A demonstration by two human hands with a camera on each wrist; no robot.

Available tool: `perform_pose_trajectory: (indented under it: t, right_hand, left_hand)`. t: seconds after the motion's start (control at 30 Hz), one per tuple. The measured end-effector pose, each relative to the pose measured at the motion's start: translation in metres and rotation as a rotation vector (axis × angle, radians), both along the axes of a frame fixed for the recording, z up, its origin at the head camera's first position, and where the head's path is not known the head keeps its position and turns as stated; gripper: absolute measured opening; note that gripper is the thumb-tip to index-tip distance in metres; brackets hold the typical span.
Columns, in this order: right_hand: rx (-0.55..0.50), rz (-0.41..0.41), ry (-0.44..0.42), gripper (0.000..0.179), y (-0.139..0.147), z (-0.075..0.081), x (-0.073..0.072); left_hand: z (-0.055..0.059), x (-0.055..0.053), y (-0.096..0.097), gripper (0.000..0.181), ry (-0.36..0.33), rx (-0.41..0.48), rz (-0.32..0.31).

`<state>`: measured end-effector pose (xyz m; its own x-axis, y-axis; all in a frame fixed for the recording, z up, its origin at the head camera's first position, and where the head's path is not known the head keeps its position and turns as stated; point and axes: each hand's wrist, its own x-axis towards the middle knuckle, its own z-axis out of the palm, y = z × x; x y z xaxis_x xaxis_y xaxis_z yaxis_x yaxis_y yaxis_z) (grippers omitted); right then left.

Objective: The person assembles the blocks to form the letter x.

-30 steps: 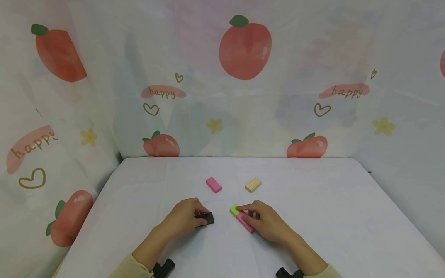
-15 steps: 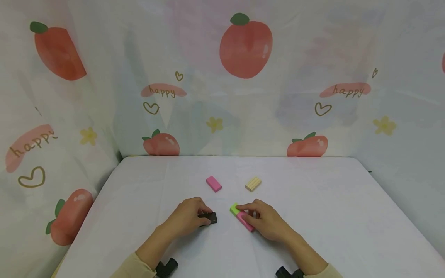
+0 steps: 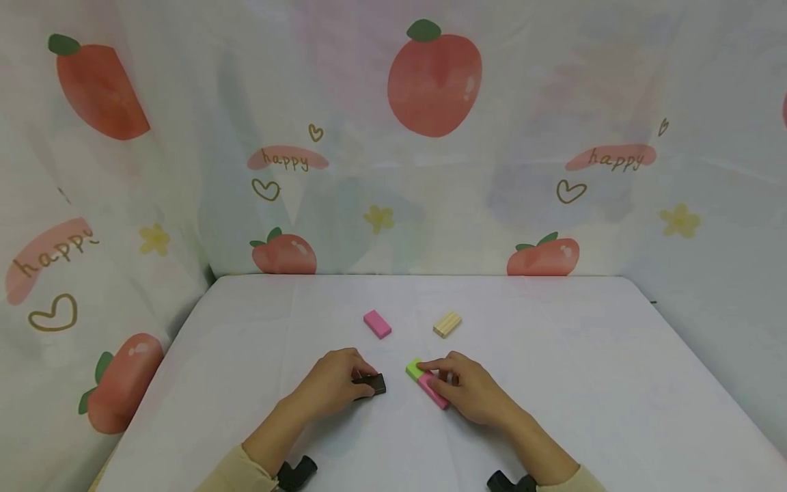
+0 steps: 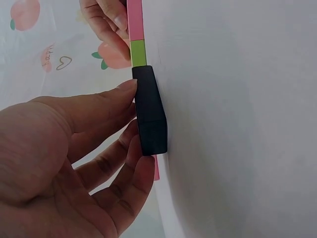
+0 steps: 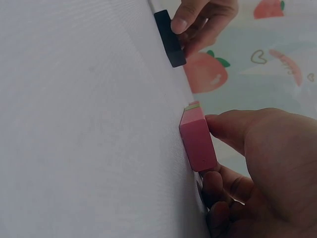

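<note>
My left hand [image 3: 332, 384] pinches a small black block [image 3: 371, 384] between thumb and fingers, low over the white table. Seen from the left wrist, the black block [image 4: 151, 111] is a plain bar with a bevelled end. To its right, my right hand [image 3: 470, 389] holds a longer bar [image 3: 433, 391], pink with a lime-green end, between thumb and fingers. The green end [image 3: 415, 369] points away from me, and a gap separates this bar from the black block. In the right wrist view the pink end [image 5: 199, 144] faces the camera; the fingertips are partly hidden.
Farther back on the white-covered table [image 3: 541, 342] lie a pink block [image 3: 377, 324] and a pale yellow ridged block [image 3: 447, 324]. A fruit-printed cloth [image 3: 430, 205] hangs behind the table and along both sides.
My left hand has shifted slightly right with the black block, narrowing the gap to the pink-and-green bar. My right hand stays in place.
</note>
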<state>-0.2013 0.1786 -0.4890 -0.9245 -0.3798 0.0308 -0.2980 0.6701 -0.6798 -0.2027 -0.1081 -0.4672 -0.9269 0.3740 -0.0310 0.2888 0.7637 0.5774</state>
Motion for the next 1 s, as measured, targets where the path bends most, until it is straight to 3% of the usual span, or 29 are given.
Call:
perform_pose_trajectory:
  t: [1.0]
  right_hand:
    - [0.004,-0.015,-0.005,0.029,-0.001,0.003,0.001]
  left_hand:
    - [0.0,-0.001,0.018,0.024,0.01,0.006,0.021]
